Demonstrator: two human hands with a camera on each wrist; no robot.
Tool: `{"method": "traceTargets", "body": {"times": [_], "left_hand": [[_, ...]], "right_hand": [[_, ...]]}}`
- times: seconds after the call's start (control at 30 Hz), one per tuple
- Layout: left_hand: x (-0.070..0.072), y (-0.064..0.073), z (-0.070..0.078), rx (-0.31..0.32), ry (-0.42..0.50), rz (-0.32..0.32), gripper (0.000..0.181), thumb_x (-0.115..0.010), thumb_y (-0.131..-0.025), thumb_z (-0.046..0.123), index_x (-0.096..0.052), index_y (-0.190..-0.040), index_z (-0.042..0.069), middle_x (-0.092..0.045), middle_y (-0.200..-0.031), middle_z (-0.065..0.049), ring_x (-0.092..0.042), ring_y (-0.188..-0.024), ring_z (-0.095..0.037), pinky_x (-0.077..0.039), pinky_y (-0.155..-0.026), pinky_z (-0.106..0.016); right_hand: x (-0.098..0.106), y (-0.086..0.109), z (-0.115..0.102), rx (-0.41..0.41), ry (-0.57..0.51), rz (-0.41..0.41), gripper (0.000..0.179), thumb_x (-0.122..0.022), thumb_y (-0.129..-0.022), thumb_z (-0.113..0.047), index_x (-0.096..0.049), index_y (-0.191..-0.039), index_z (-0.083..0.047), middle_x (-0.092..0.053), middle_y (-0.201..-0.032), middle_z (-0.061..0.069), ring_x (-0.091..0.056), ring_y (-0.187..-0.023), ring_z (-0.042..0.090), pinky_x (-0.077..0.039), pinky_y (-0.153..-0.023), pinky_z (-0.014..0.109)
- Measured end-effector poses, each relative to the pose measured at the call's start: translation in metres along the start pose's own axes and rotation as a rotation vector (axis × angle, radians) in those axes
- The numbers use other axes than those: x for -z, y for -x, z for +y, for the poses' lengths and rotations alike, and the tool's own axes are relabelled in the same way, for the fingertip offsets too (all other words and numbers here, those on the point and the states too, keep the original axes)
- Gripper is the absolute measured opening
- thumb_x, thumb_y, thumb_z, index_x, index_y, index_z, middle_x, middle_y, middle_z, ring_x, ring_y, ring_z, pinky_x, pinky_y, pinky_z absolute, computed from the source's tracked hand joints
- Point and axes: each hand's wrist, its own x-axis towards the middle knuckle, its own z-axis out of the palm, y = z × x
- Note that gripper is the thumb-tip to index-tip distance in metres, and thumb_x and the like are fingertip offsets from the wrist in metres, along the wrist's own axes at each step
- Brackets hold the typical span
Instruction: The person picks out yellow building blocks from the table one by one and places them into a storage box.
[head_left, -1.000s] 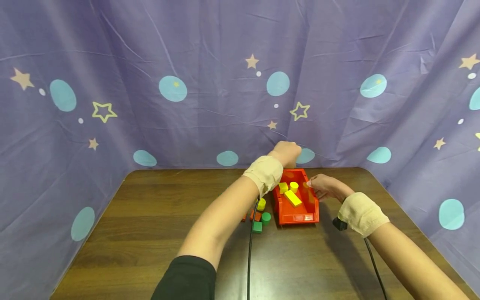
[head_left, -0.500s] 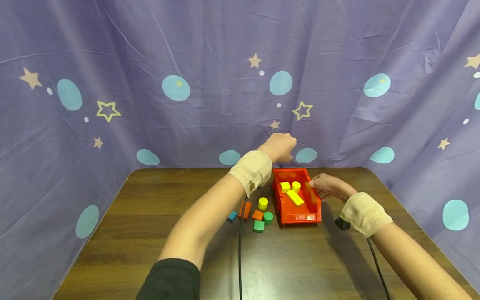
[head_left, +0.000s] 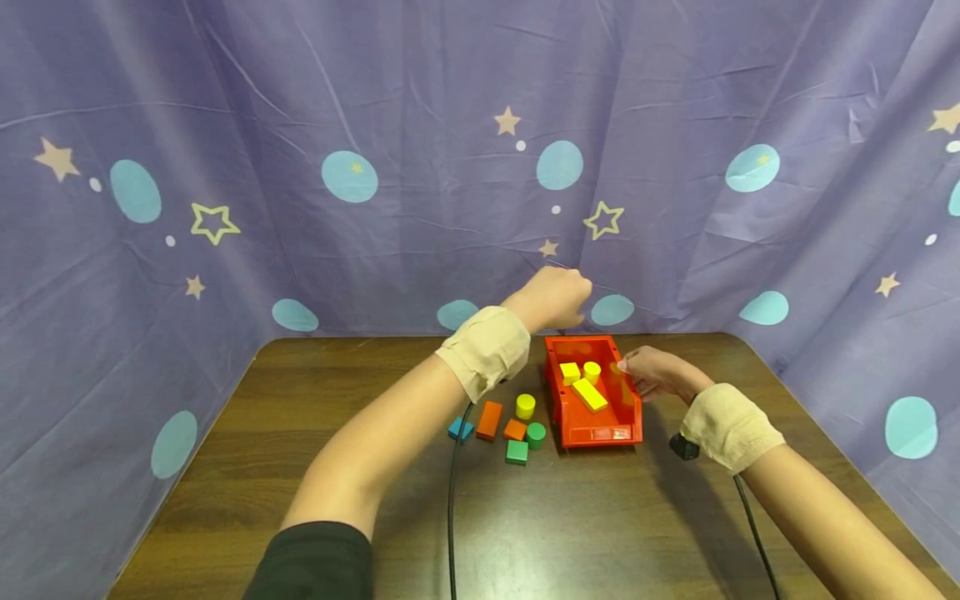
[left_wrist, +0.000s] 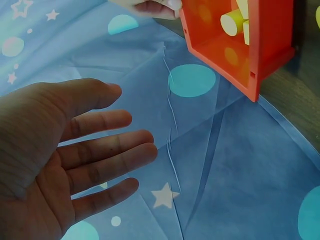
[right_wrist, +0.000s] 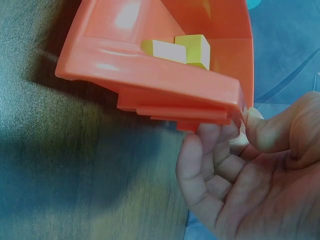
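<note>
A red plastic bin (head_left: pixel 596 437) stands at the back right of the table, holding a yellow cube (head_left: pixel 569 372), a yellow cylinder (head_left: pixel 592 372) and a yellow rectangular block (head_left: pixel 589 395). My right hand (right_wrist: pixel 270 165) grips the bin's right side wall, thumb on the rim and fingers curled beneath it. Up behind the bin's left back corner, my left hand (head_left: pixel 557 297) is raised off the table. In the left wrist view its fingers (left_wrist: pixel 110 167) are extended and apart, with nothing in them; the bin's back end lies beyond them.
Left of the bin lie loose blocks: a yellow cylinder (head_left: pixel 525 407), a green cylinder (head_left: pixel 536 435), a green block (head_left: pixel 517 452), a small orange block (head_left: pixel 515 429), a longer orange block (head_left: pixel 489 421) and a blue block (head_left: pixel 461 428). A purple patterned curtain (head_left: pixel 420 167) hangs behind the table.
My left hand has moved from over the bin's back end to the left and slightly up, uncovering the loose blocks. The right hand keeps its hold on the bin.
</note>
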Motion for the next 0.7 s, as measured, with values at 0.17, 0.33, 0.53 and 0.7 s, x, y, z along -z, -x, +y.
{"method": "traceTargets", "body": {"times": [0.17,0.33,0.53,0.7], "left_hand": [[-0.004,0.013,-0.002,-0.008,0.002,0.009,0.021,-0.071,-0.094,0.03,-0.075,-0.099,0.01,-0.075,-0.098,-0.004,-0.072,-0.094,-0.022,-0.058,-0.087,-0.04],[-0.015,0.028,-0.003,-0.035,0.024,0.048,0.019,-0.071,-0.094,0.027,-0.074,-0.089,0.01,-0.075,-0.09,-0.005,-0.073,-0.088,-0.023,-0.059,-0.083,-0.041],[-0.03,0.043,-0.004,-0.055,0.05,0.043,0.02,-0.07,-0.094,0.027,-0.071,-0.082,0.011,-0.071,-0.079,-0.002,-0.071,-0.079,-0.021,-0.059,-0.077,-0.039],[-0.041,0.054,-0.005,-0.047,0.112,0.016,0.024,-0.071,-0.094,0.025,-0.064,-0.075,0.012,-0.056,-0.068,0.003,-0.056,-0.066,-0.013,-0.057,-0.072,-0.036]], "right_hand": [[0.0,0.0,-0.002,-0.013,0.009,0.004,0.054,-0.037,-0.109,-0.022,-0.028,-0.151,0.011,-0.061,-0.122,0.028,-0.067,-0.096,0.027,-0.057,-0.083,0.041],[0.0,0.0,-0.002,-0.019,0.024,0.001,0.057,-0.037,-0.109,-0.022,-0.024,-0.153,0.012,-0.054,-0.134,0.036,-0.066,-0.106,0.034,-0.057,-0.086,0.043],[0.0,0.001,-0.002,-0.008,0.026,-0.002,0.057,-0.036,-0.109,-0.023,-0.024,-0.153,0.013,-0.053,-0.135,0.037,-0.065,-0.107,0.034,-0.057,-0.083,0.041],[0.0,-0.001,0.0,0.001,0.026,-0.001,0.054,-0.037,-0.109,-0.023,-0.03,-0.15,0.012,-0.057,-0.128,0.033,-0.066,-0.103,0.031,-0.057,-0.08,0.038]]}}
